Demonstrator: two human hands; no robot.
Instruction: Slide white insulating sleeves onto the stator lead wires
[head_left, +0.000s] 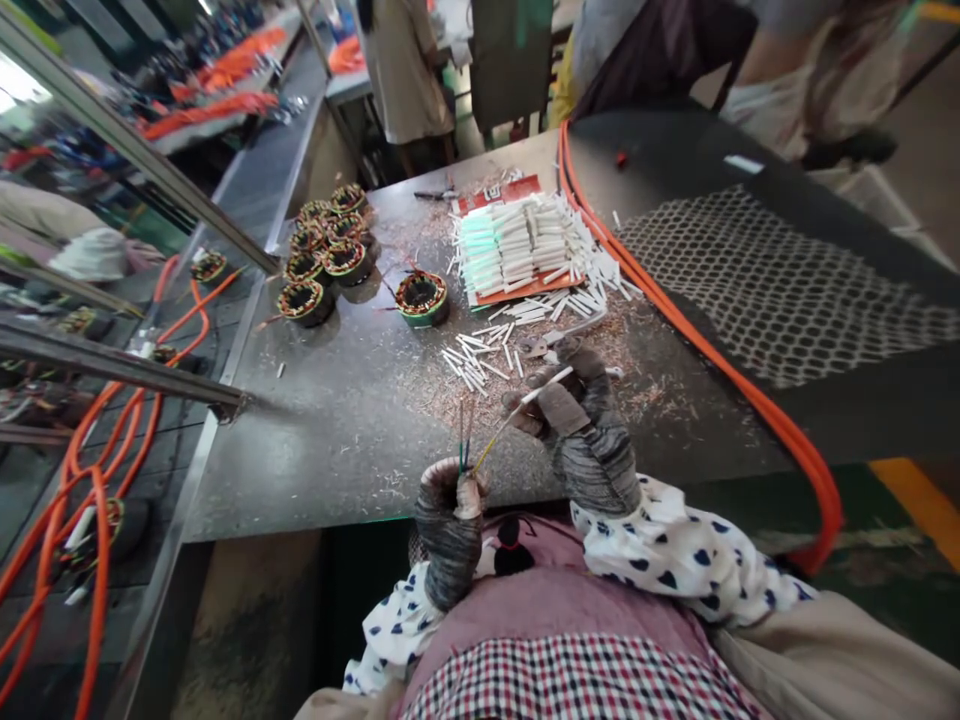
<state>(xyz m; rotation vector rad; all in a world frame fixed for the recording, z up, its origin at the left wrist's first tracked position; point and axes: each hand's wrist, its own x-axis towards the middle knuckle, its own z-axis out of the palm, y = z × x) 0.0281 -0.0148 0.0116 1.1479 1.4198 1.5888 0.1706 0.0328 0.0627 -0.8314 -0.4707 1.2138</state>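
Note:
My left hand (450,485), in a grey knitted sleeve, is closed near the table's front edge around thin wires (465,440). Two of them, dark and greenish, point upward. A yellow wire (491,443) slants from this hand up to a thin white sleeve (541,388). The closed fingers of my right hand (559,395), in a grey covering, hold that white sleeve. Metal pliers (541,345) show just beyond the right fingers; whether the hand also grips them I cannot tell. What the wires lead to is hidden behind my left hand.
A wound stator (422,298) stands mid-table, with several more stators (345,258) grouped behind left. White sleeve pieces (517,240) are heaped on an orange sheet; others lie scattered. Orange hoses (675,315) cross on the right beside mesh (795,290). A metal post (225,400) stands left. People are beyond.

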